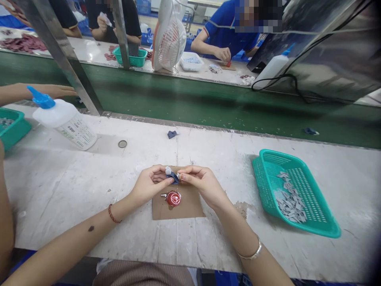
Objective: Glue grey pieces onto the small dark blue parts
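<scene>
My left hand (154,179) pinches a small navy-blue piece (173,177) with a whitish part at its top. Close beside it, my right hand (200,180) has thumb and forefinger pressed together on a tiny whitish piece (178,174), which meets the navy-blue one. Both hands are just above a brown cardboard sheet (187,206). On that sheet sits a glossy red blob (173,198), with a small metallic bit at its left. Another navy-blue piece (172,134) lies farther back on the table.
To the right, a green basket (320,222) holds many small grey-white pieces. A white glue bottle (71,123) with a blue nozzle and a bottle cap (122,143) are at left. Beyond runs a green belt (178,99) carrying a dark piece (311,131). Co-workers sit across and at left.
</scene>
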A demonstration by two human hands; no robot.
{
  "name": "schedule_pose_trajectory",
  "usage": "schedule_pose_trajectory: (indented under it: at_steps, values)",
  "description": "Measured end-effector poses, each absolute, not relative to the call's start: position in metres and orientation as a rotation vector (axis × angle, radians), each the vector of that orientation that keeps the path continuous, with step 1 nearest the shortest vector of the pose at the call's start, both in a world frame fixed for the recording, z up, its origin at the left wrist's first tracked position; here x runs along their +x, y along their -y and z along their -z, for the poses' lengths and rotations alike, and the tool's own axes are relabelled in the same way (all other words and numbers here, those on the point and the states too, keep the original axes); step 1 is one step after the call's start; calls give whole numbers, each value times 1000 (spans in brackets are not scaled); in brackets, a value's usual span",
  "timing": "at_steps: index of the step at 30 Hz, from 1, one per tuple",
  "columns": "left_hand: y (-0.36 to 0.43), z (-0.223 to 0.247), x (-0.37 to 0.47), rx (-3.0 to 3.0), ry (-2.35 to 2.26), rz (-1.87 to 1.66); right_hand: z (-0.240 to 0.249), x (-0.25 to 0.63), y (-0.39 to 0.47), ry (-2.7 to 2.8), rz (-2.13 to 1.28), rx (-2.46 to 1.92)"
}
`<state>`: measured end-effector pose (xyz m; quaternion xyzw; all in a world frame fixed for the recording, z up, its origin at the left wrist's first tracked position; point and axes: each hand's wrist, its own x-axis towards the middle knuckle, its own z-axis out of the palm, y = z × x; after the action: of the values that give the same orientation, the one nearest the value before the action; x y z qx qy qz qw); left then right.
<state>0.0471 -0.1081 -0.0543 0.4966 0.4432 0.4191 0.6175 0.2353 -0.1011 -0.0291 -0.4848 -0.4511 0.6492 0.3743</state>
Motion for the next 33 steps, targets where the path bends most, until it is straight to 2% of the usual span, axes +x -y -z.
schedule_pose_trajectory:
  at_steps: [16, 29, 33]
  values:
    - [108, 56, 47, 1107, -1005, -995, 31, 226, 105, 1223, -1575, -1198]
    - [120, 33, 52, 1076, -799, -1040, 17, 215, 118, 1227, -1845, -964]
    - [124, 30, 56, 1181, -897, -1117, 16, 211, 123, 1209, -1785, -944]
